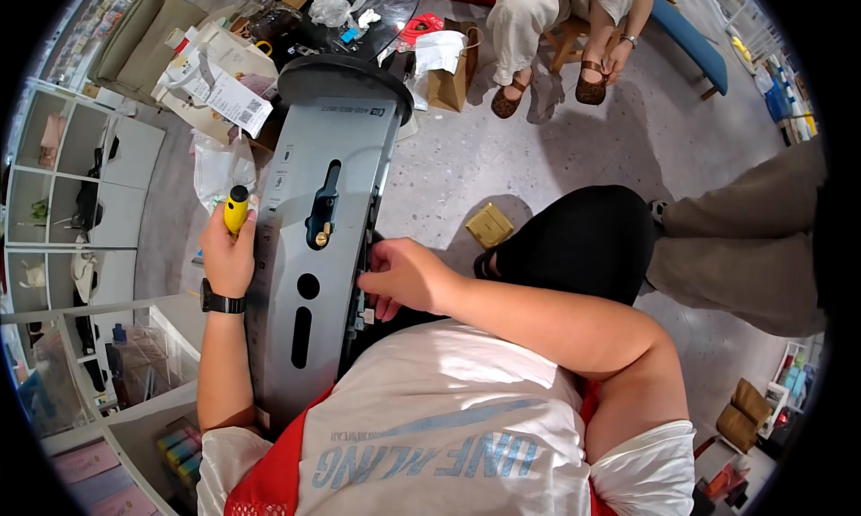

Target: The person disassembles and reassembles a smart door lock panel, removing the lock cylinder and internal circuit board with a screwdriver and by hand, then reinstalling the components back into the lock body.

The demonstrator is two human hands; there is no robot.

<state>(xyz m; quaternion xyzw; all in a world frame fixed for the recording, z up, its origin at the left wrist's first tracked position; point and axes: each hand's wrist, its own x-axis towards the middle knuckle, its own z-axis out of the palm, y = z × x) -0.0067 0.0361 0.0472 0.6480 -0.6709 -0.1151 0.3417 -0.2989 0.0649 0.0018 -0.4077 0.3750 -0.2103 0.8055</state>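
A long grey metal housing lies in front of me, with dark slots and a round hole in its upper face. A small brass-coloured fitting shows in the longest slot. My left hand is closed around a yellow screwdriver handle with a black end, beside the housing's left edge; its shaft is hidden. At the right edge, my right hand has its fingers bent and pressed against small parts on the side. What those fingertips grip, if anything, is hidden.
A black disc spans the housing's far end. Beyond are a paper carton, a plastic bag and a cluttered dark table. A brass-coloured square box lies on the floor. One person sits ahead; another's legs stand at right.
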